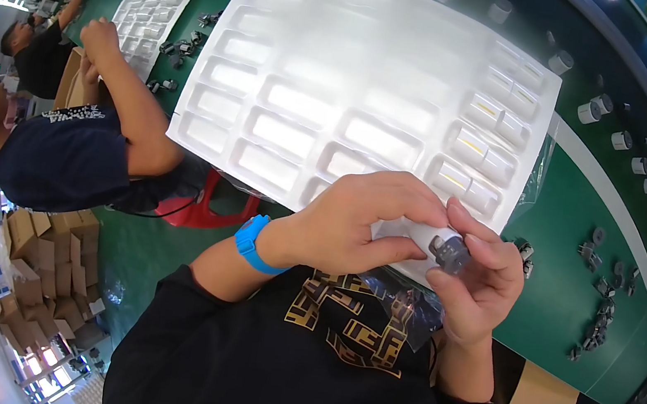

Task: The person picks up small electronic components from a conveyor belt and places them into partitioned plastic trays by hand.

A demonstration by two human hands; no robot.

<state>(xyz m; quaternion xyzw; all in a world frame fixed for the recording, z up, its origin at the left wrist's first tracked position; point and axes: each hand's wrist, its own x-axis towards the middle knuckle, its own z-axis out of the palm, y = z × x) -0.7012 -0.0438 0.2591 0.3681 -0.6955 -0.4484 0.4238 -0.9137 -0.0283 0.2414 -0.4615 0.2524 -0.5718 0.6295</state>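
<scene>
Just past the near edge of the tray, both hands meet on a small white cylinder [423, 235] with a dark grey plastic part [449, 256] at its right end. My left hand [354, 219], with a blue band at its wrist, is closed around the white body. On the other side, the thumb and fingers of my right hand [483, 280] are closed at the grey end. A large white moulded tray [371, 50] with rows of compartments lies beyond my hands. White cylinders [472, 147], some with a yellow stripe, fill compartments along its right side.
Dark grey small parts [600, 319] are scattered on the green table [553, 320] to the right. Loose white cylinders [589, 112] stand along the far side. A co-worker [72, 152] sits at the left by another tray [155, 14]. Cardboard boxes [50, 266] are piled at lower left.
</scene>
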